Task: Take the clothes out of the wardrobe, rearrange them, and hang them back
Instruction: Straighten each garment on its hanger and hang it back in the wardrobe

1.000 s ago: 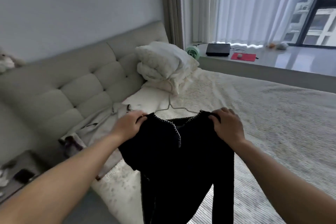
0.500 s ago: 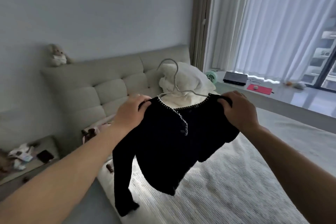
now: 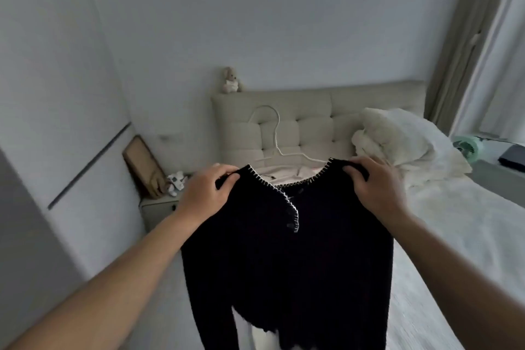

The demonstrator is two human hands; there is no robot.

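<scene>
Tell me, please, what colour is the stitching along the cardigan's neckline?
White, against the black cardigan; seen in the head view.

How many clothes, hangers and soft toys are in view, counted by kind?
Clothes: 1, black cardigan held at its shoulders by left hand and right hand
Hangers: 1, white hanger
Soft toys: 1, teddy on the headboard
Total: 3

Pale walls (image 3: 255, 23), tufted headboard (image 3: 312, 122), bed (image 3: 454, 221)
</scene>
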